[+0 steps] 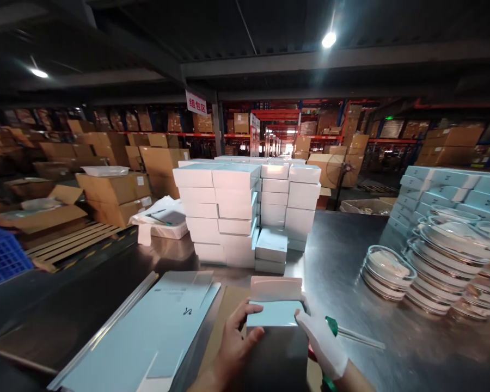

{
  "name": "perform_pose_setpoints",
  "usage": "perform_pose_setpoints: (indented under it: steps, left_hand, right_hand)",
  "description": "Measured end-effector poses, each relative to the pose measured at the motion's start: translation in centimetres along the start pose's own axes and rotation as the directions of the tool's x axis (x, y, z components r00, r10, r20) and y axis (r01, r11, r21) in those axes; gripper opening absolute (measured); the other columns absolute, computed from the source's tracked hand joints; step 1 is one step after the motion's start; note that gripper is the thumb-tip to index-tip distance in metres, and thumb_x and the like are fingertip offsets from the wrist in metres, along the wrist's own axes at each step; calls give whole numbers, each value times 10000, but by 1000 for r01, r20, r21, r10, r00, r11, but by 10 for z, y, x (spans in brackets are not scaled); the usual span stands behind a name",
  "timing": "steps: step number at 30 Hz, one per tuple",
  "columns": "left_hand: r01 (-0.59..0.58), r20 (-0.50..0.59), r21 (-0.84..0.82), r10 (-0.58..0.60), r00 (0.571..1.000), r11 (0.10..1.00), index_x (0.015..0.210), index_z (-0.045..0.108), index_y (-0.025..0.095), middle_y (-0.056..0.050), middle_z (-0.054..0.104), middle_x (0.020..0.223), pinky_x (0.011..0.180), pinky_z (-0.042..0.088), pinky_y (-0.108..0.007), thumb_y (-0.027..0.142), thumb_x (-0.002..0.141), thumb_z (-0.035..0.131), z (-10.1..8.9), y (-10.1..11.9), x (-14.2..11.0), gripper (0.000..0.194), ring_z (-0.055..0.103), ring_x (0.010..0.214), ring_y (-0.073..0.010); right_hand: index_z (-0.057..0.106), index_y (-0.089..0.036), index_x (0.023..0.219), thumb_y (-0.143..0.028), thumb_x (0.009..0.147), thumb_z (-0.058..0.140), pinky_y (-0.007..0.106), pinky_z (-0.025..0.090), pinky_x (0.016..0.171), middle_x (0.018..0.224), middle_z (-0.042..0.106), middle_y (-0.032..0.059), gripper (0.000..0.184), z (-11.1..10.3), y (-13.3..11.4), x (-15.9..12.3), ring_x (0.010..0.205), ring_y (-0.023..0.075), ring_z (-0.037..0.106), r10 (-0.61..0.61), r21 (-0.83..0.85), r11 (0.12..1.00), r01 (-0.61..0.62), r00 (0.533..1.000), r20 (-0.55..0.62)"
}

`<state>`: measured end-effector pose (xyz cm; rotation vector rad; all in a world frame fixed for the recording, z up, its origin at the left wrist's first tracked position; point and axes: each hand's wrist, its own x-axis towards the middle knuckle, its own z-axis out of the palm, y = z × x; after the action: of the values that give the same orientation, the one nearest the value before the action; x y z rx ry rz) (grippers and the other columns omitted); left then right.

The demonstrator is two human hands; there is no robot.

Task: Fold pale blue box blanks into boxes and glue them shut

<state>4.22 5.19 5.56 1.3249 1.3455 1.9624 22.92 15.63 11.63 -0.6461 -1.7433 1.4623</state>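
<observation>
My left hand (233, 343), bare, grips the left side of a small pale blue box (274, 314) with its lid flap standing open at the far side. My right hand (322, 344), in a white glove, holds the box's right edge. A green-handled tool (332, 325) lies just right of the gloved hand, and I cannot tell whether that hand touches it. The box rests low over a brown cardboard sheet (225, 310) on the metal table (335, 272).
A pile of flat, unfolded pale blue box blanks (147, 337) lies at my left. A tall stack of closed white boxes (237, 212) stands ahead. Stacks of round clear-lidded containers (445, 261) and more blue boxes (445, 188) fill the right. Cardboard cartons, pallets and a blue crate (2, 258) sit left.
</observation>
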Motion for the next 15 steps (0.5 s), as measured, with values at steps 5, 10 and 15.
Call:
perform_pose_setpoints:
  steps: [5, 10, 15]
  left_hand:
    - [-175, -69, -87, 169, 983, 981, 1037, 650, 270, -83, 706, 1167, 986, 573, -393, 588, 830, 824, -5, -2, 4, 417, 696, 1217, -297]
    - [-242, 162, -35, 245, 956, 970, 935, 837, 271, -120, 812, 1015, 1068, 528, -517, 662, 778, 830, -13, 19, 15, 421, 694, 1203, -351]
    - [-262, 262, -3, 253, 931, 965, 950, 878, 301, -118, 870, 957, 1014, 549, -538, 646, 889, 718, -14, 34, 20, 385, 766, 1055, -335]
  right_hand:
    - [671, -208, 1220, -304, 782, 837, 458, 416, 1187, 1533, 514, 171, 478, -26, 25, -6, 1440, 359, 461, -295, -266, 912, 311, 950, 99]
    - [720, -380, 1299, -207, 1000, 640, 480, 418, 1198, 1611, 467, 48, 354, -25, 24, -22, 1466, 293, 457, -386, -247, 857, 451, 882, 270]
    - [757, -443, 1274, -281, 1048, 602, 530, 441, 1181, 1473, 617, 29, 318, -21, 12, -22, 1398, 322, 530, -433, -258, 828, 497, 861, 268]
